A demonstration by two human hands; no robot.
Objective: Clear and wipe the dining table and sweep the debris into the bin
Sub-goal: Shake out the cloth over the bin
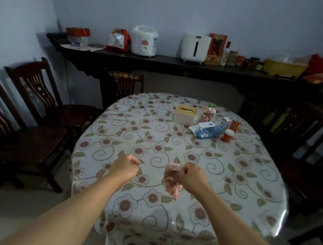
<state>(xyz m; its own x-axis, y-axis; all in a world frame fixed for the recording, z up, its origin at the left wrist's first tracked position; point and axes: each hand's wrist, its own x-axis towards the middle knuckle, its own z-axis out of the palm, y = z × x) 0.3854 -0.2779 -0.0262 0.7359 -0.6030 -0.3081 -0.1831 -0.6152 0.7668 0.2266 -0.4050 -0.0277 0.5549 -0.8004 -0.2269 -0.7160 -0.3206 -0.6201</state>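
The round dining table carries a floral cloth under clear plastic. My right hand is over its near part, shut on a crumpled pink cloth that hangs down from the fist. My left hand hovers to the left of it, fingers curled into a fist with nothing visible in them. At the far right of the table stand a cream tissue box, a pink carton, a blue wipes pack, a small white box and two orange bottles.
Dark wooden chairs stand at the left, behind the table and at the right. A long dark sideboard along the wall holds a rice cooker, a white appliance, jars and packets.
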